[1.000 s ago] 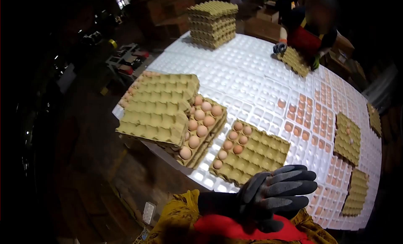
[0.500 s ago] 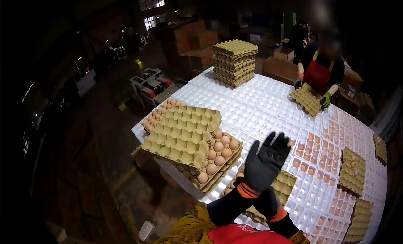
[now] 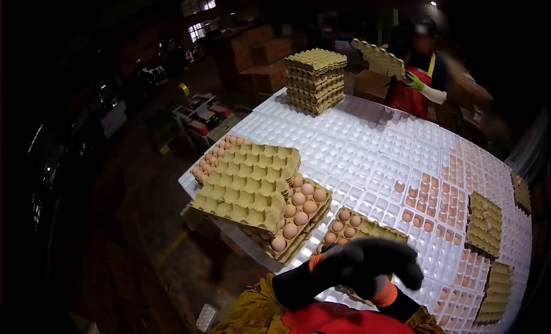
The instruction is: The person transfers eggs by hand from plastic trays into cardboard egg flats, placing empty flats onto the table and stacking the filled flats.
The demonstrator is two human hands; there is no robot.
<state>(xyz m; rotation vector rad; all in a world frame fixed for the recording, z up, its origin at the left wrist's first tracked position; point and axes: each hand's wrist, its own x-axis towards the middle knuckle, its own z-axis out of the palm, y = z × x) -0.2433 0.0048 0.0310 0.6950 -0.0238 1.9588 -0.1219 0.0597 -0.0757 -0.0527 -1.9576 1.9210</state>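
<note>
1. Overlap of left hand across right hand at lower centre of the frame; blurred there, so hard to tell whether curled or spread, with nothing visibly held.
2. Nearest, partly hidden behind: egg tray, with eggs toward its left side.
3. Best, probably, to keep this hand-over-hand contact unhurried and clear of shells.

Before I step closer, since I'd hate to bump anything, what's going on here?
The person's gloved hands overlap in front of a partly filled egg tray on a white table, with no egg visible in them. To the left, empty trays lie over trays of eggs. Across the table, a co-worker holds up another tray.
</note>
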